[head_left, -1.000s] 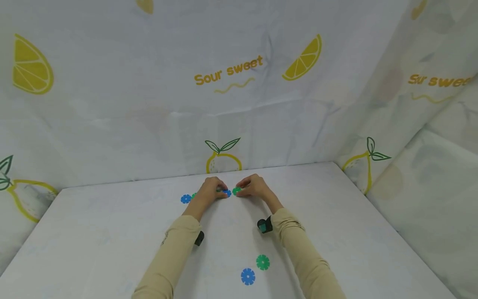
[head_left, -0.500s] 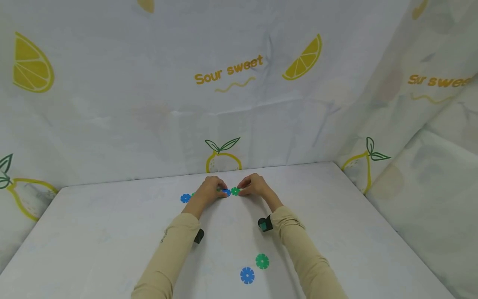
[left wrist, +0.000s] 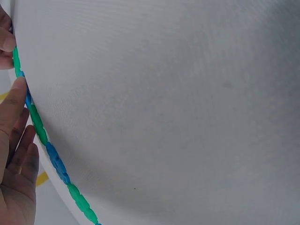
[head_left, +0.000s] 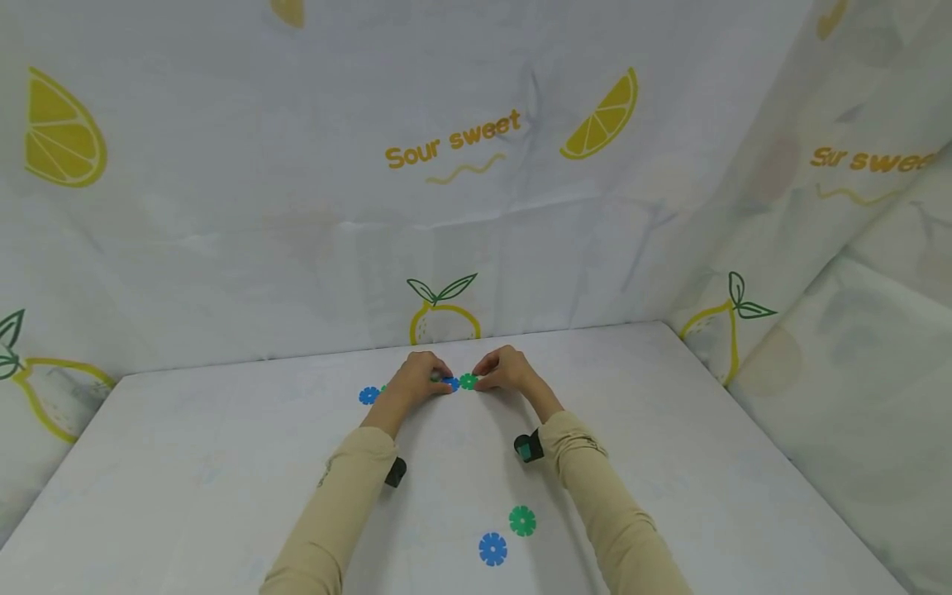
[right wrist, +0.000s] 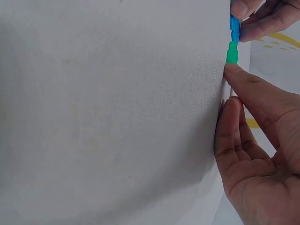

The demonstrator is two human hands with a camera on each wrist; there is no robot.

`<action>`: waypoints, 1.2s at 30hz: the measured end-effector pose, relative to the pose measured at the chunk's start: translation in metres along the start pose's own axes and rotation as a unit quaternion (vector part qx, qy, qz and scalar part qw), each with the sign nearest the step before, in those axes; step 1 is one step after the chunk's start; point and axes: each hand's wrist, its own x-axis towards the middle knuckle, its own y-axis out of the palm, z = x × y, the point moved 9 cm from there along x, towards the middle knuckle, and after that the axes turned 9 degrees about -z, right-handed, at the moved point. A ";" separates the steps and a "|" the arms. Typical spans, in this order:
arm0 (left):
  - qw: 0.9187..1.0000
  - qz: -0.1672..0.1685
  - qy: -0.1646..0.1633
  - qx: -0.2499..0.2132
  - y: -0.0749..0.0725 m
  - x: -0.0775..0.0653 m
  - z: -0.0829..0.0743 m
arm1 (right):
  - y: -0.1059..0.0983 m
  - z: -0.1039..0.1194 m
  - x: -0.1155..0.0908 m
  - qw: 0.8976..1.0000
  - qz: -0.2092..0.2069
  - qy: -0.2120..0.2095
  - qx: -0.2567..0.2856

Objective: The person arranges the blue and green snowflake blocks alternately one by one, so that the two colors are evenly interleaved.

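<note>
Notched plastic discs, blue and green by turns, form a row on the white table; in the left wrist view it curves down past my left hand (left wrist: pixel 16 159). In the head view, my left hand (head_left: pixel 415 384) pinches a blue disc (head_left: pixel 451 384) between thumb and fingers. Just right of it, my right hand (head_left: pixel 510 371) pinches a green disc (head_left: pixel 467 381), whose edge meets the blue one. From the right wrist, the green disc (right wrist: pixel 232 54) and blue disc (right wrist: pixel 234 29) appear edge-on, end to end. My left hand partly covers the row; its leftmost blue disc (head_left: pixel 368 396) shows beyond.
Nearer my body, a green disc (head_left: pixel 523 521) and a blue disc (head_left: pixel 492 549) lie flat on the table (head_left: pixel 223 479) between my forearms. A white cloth (head_left: pixel 312 248) printed with lemons hangs behind the table's far edge and along the right side.
My right hand has shifted slightly left with the green disc, closing the gap to the blue disc. My left hand has stayed nearly still. Between the last two frames little differs.
</note>
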 end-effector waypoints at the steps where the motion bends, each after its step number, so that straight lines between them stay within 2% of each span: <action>1: 1.000 -0.002 0.000 -0.001 0.000 0.000 0.000 | 0.000 0.000 0.000 1.000 0.000 -0.001 0.000; 15: 1.000 0.005 -0.010 -0.002 0.001 -0.001 -0.001 | 0.000 -0.002 -0.001 1.000 -0.001 0.003 -0.012; 21: 1.000 -0.009 -0.008 -0.015 -0.001 -0.002 0.000 | -0.001 -0.003 -0.002 1.000 -0.004 0.008 -0.001; 28: 0.999 -0.017 -0.006 -0.029 0.001 -0.001 -0.003 | -0.012 -0.011 -0.013 0.999 -0.013 0.016 0.049; 36: 0.999 -0.032 0.004 -0.035 0.007 0.004 -0.012 | -0.024 -0.014 -0.035 0.990 0.029 -0.004 0.138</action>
